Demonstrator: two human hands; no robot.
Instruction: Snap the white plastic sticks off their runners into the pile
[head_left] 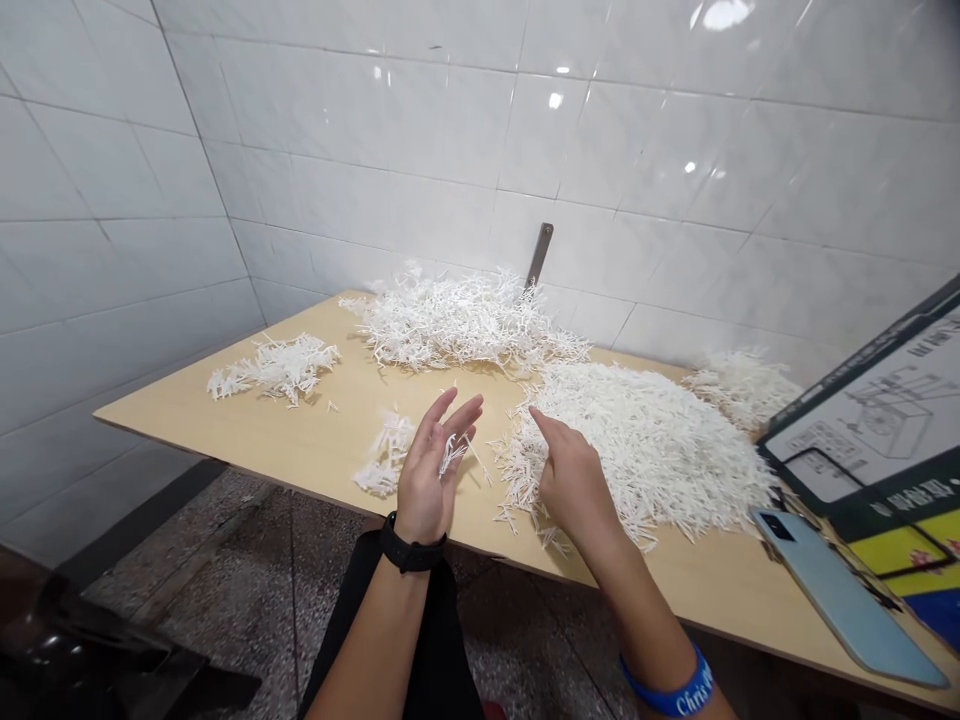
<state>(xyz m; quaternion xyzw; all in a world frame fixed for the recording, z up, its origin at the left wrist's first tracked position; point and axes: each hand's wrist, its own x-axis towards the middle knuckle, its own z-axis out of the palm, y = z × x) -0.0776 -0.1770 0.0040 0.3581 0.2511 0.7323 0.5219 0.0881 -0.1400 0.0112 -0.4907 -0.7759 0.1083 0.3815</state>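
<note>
My left hand [431,468] hovers over the wooden table [247,430] with its fingers stretched out and palm turned to the right; a few thin white plastic sticks lie across the palm. My right hand [571,482] is just to its right, index finger pointing, at the near edge of the large pile of white sticks [645,440]. A small bundle of sticks [386,455] lies just left of my left hand. A black watch is on my left wrist and a blue band on my right.
A spread-out heap of white sticks [457,320] lies at the back, a small one [274,368] at the left, another [742,385] at the back right. A light blue phone [844,600] and a printed cardboard box [877,430] sit at the right. Tiled walls surround the table.
</note>
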